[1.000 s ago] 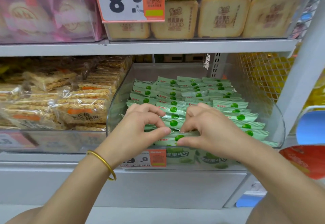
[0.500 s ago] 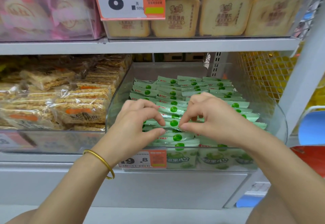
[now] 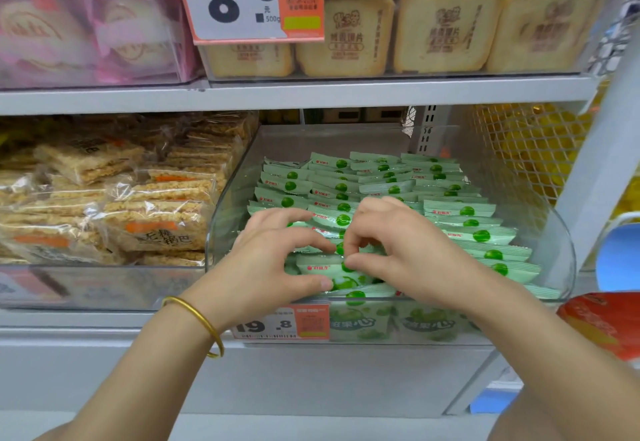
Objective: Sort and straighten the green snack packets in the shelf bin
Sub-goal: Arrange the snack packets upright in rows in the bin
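- Our left hand (image 3: 273,260) reaches into the clear shelf bin (image 3: 568,267), with thumb and curled fingers pinching the front-left green snack packets (image 3: 287,184).
- Behind it, the back rows lie flat and overlapping, so we judge most of the sorting done.
- At front centre a loose packet (image 3: 320,266) sits askew between our hands. This looks like the part left to do.
- Our right hand (image 3: 398,250) pinches that packet between thumb and forefinger.
- The right row (image 3: 481,235) runs neatly to the front.
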{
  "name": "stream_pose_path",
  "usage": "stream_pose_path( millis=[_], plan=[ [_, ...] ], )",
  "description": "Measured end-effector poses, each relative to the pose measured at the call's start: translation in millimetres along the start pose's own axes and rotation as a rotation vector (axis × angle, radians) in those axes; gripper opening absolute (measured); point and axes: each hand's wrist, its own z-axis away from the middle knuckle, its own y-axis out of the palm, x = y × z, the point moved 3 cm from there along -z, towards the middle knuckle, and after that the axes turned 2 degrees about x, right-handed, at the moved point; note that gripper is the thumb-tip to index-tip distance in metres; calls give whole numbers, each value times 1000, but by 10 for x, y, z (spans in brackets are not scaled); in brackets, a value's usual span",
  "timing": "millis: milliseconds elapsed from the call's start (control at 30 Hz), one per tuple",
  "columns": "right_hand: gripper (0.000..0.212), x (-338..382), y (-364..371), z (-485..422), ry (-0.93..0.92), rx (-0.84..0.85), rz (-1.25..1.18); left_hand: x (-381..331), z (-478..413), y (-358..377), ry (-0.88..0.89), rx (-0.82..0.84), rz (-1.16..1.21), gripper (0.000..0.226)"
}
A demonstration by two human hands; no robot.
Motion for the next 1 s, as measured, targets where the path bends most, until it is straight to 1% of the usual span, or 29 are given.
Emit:
stream_pose_path(
  millis=[67,100,167,233,267,333,400,467,567,667,767,867,933,1000],
  plan=[
    [16,4,-101,6,6,-110,-188,-5,-14,-42,-12,-38,21,49],
    [16,1,-156,11,22,-167,-260,-19,-16,-79,-19,-82,79,50],
    [13,-21,-224,11,63,-260,-387,-62,-17,-156,-23,-170,299,37],
    [11,-68,-230,1,93,-330,-532,-126,-18,-188,-16,-201,541,22],
    [11,-97,-225,0,103,-356,-593,-149,-24,-185,-15,-224,621,20],
    [21,-138,-218,9,101,-363,-682,-167,-46,-176,-18,-308,714,20],
    [34,-139,-223,29,59,-322,-738,-171,-67,-178,-23,-406,798,22],
    [43,-116,-209,47,15,-272,-762,-177,-73,-199,-24,-487,890,27],
    [39,-96,-188,47,14,-241,-729,-207,-56,-219,7,-551,949,34],
    [34,-87,-181,31,55,-246,-877,-235,-53,-204,64,-532,931,32],
    [32,-135,-193,18,104,-347,-922,-221,-76,-172,113,-412,873,33],
    [31,-199,-201,8,132,-410,-962,-205,-81,-145,159,-261,722,55],
    [30,-215,-205,4,147,-416,-1004,-191,-73,-136,144,-223,703,68],
    [29,-211,-202,5,157,-407,-1049,-186,-56,-143,141,-218,710,73]
  ],
)
